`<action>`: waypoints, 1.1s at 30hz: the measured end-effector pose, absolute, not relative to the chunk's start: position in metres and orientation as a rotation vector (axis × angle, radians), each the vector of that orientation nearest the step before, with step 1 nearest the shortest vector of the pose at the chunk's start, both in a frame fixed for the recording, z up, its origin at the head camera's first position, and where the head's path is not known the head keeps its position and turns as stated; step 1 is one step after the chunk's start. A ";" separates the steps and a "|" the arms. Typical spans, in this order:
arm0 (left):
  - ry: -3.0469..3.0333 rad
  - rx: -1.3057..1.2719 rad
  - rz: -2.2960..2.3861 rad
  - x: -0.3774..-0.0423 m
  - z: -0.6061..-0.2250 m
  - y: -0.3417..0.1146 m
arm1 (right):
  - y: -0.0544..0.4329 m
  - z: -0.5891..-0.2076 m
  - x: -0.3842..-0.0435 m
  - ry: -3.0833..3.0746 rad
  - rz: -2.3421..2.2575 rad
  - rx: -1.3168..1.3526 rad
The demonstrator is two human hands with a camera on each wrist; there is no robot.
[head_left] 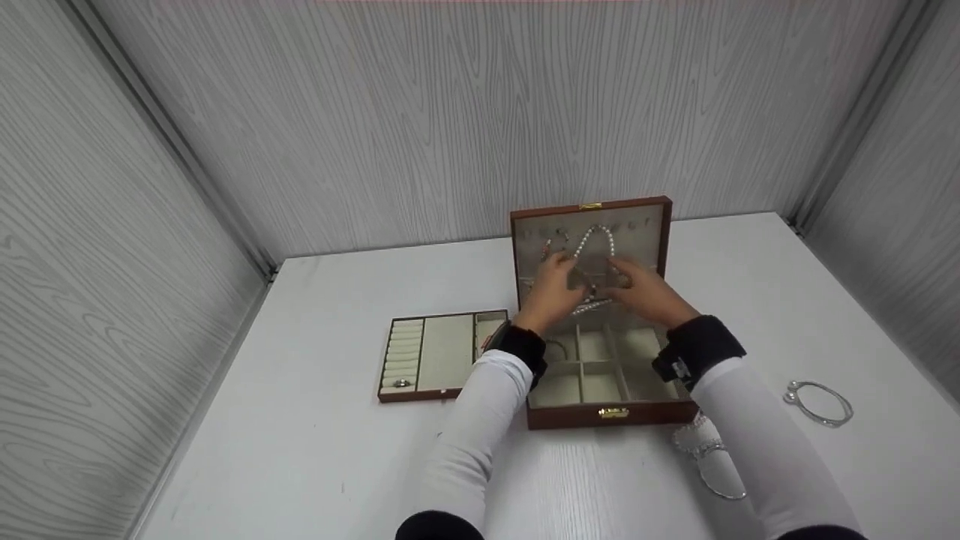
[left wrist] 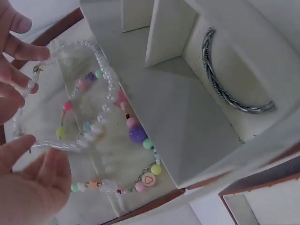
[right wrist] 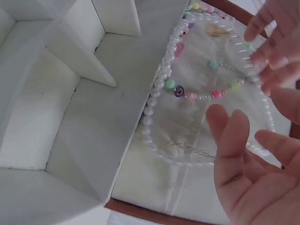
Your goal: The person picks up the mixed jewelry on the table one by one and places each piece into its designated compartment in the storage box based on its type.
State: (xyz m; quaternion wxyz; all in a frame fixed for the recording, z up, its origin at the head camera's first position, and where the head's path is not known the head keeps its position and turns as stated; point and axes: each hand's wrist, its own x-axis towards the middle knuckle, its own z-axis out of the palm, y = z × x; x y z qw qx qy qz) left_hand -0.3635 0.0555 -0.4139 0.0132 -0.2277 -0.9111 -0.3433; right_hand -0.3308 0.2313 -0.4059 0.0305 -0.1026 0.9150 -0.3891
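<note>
A white pearl necklace (head_left: 612, 244) hangs in a loop before the upright lid (head_left: 666, 240) of a brown jewellery box (head_left: 562, 418). On its left side my left hand (head_left: 553, 292) reaches in, fingertips right at the strand. The right hand (head_left: 646, 294) is opposite, its fingers spread and loosely bent beside the pearls. Both hands reappear in the right wrist view, the left hand (right wrist: 276, 44) above and the right hand (right wrist: 255, 173) below. Behind the pearls hangs a colourful beaded necklace (left wrist: 137, 133). Hands partly hide the lower loop.
A braided silver bracelet (left wrist: 220, 91) lies in one compartment. Left of the box stands a shallow tray (head_left: 448, 352) with a ring (head_left: 402, 383). Bracelets (head_left: 724, 480) lie by the box's front right corner, and a silver bangle (head_left: 825, 420) sits farther right.
</note>
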 end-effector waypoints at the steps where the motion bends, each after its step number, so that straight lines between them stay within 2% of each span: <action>1: -2.810 -0.693 -1.050 -0.358 -0.414 0.056 | 0.237 -0.405 -0.326 2.837 -1.192 -0.338; 4: -2.731 -0.724 -0.993 -0.330 -0.416 0.062 | 0.257 -0.402 -0.302 2.921 -1.142 -0.381; 8: -2.782 -0.927 -0.844 -0.278 -0.418 0.071 | 0.289 -0.408 -0.260 2.978 -1.031 -0.340; 12: -2.939 -1.137 -0.686 -0.232 -0.431 0.082 | 0.313 -0.431 -0.225 2.890 -0.938 -0.287; 15: -3.013 -1.252 -0.493 -0.209 -0.449 0.093 | 0.318 -0.456 -0.206 2.771 -0.878 -0.267; 19: -2.970 -1.344 -0.182 -0.194 -0.477 0.107 | 0.313 -0.483 -0.189 2.736 -0.800 -0.295; 23: -2.867 -1.362 0.071 -0.187 -0.494 0.117 | 0.305 -0.495 -0.181 2.783 -0.752 -0.258; 26: -2.840 -1.359 0.151 -0.187 -0.498 0.121 | 0.302 -0.498 -0.179 2.796 -0.730 -0.265; 33: -2.853 -1.352 0.179 -0.191 -0.497 0.120 | 0.301 -0.491 -0.177 2.767 -0.802 -0.519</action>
